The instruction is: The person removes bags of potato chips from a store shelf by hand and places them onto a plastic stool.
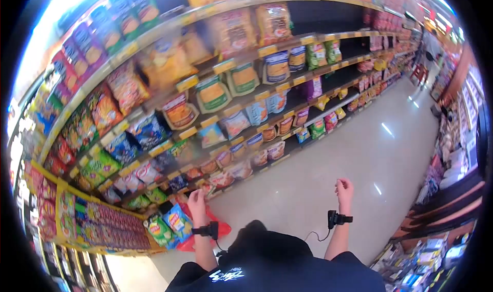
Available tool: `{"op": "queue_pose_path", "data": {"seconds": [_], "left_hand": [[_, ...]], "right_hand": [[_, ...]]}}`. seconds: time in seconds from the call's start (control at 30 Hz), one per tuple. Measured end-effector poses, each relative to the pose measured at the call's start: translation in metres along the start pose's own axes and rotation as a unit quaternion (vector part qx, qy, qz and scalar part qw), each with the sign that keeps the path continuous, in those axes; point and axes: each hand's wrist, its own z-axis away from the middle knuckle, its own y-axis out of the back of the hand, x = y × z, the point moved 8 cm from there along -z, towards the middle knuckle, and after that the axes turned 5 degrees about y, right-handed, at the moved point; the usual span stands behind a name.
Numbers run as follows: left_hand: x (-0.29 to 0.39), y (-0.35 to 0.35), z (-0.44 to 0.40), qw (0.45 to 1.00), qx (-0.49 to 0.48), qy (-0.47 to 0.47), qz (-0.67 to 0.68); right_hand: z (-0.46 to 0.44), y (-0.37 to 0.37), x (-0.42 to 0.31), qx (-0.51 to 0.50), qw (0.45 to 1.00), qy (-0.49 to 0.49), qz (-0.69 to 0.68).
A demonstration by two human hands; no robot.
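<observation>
My left hand (196, 201) is raised at the lower left, its fingers curled, in front of the lower snack shelves. Whether it holds anything is too small to make out. Beside and below it are a blue chip bag (177, 221), a green chip bag (159, 231) and something red (218, 225), perhaps a basket or bag. My right hand (344, 187) is held up over the pale floor (308, 179), fingers loosely curled, with no object visible in it. Both wrists wear black straps with a small device and a cable.
Long shelves (267, 94) of bagged snacks run from the left into the far right. A yellow-edged display (102, 220) stands at the lower left. More goods line the right side (441, 251). A person (431, 45) and a red stool (418, 75) are far down the aisle.
</observation>
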Motion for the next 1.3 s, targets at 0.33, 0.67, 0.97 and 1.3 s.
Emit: {"op": "queue_pose_path", "data": {"seconds": [0.33, 0.67, 0.97, 1.3], "left_hand": [[0.056, -0.281, -0.025, 0.975, -0.219, -0.020, 0.027], [0.085, -0.494, -0.120, 0.954, -0.264, -0.041, 0.133], [0.143, -0.549, -0.154, 0.975, -0.186, -0.024, 0.115], [0.148, -0.506, -0.117, 0.983, 0.146, -0.030, 0.109]], "right_hand": [[-0.078, 0.030, -0.103, -0.008, 1.000, 0.009, -0.015], [-0.334, -0.105, -0.303, -0.281, 0.937, 0.023, -0.204], [-0.563, -0.288, -0.376, -0.444, 0.868, 0.186, -0.126], [-0.752, -0.477, -0.358, -0.515, 0.755, 0.405, -0.029]]}}
